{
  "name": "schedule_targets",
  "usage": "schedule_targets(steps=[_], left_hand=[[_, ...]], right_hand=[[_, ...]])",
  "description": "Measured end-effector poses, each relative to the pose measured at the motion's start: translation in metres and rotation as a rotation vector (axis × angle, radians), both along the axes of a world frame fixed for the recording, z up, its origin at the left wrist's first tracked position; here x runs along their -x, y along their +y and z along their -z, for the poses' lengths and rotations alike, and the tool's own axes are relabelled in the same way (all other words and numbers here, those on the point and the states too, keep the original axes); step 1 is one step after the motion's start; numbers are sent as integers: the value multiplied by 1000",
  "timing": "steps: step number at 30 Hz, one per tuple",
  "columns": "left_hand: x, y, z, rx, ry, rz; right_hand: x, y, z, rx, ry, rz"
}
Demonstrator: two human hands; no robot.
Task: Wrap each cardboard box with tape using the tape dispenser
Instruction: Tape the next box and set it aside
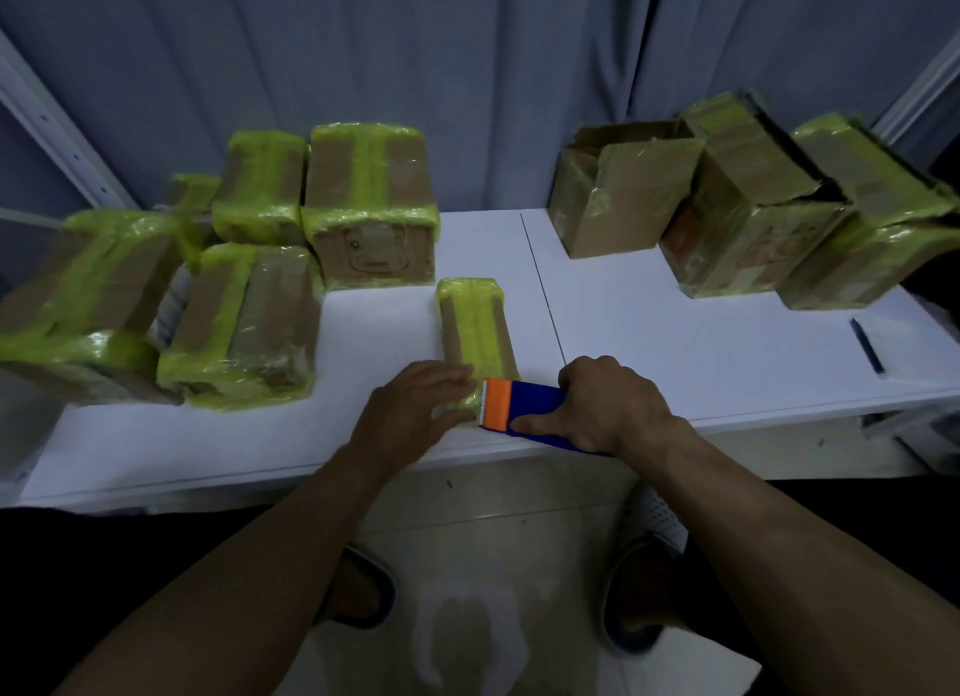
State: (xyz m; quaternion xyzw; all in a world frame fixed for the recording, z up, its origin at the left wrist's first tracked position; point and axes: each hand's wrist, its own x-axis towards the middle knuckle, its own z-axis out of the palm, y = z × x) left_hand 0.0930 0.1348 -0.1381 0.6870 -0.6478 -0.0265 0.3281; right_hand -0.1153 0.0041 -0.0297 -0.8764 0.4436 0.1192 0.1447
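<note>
Head view: small cardboard box (475, 326) mid tabletop (675, 342), green-taped. Left hand (415, 399) flat, pressing its near end; right hand (613, 404) gripping blue-orange tape dispenser (524, 407) at same end. Print on bigger box (371, 212) behind: unreadable, too blurry.

The table (675, 342) runs left to right in front of you, with a curtain (467, 71) hanging behind it. A small box (475, 326) lies on the table near its front edge, roughly in the middle, its long side pointing away from you. Your left hand (415, 404) rests on the near end of that box. Your right hand (608, 409) holds the tape dispenser (524, 409) just to its right, the dispenser's front touching the box's near end. On your left a left group of boxes (244, 326) sits on the table, some behind others. On your right a right group of boxes (623, 196) stands side by side toward the back edge, well apart from the small box.
</note>
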Motion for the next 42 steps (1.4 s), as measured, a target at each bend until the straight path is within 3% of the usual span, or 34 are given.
schedule_targets(steps=[12,17,21,26,33,42], left_hand=[[-12,6,3,21,-18,2],[-10,14,4,-115,53,1],[-14,19,10,-204,-29,52],[-3,15,-3,-89,-30,-5],[5,4,-10,-19,-264,58],[-14,8,-15,-19,-181,9]], right_hand=[[26,-9,-13,-67,-38,47],[21,-2,-10,-43,-49,13],[12,0,-4,-14,-34,-4],[6,-5,1,-14,-13,1],[6,-6,6,-48,-21,2],[26,-3,-18,-83,-98,5]])
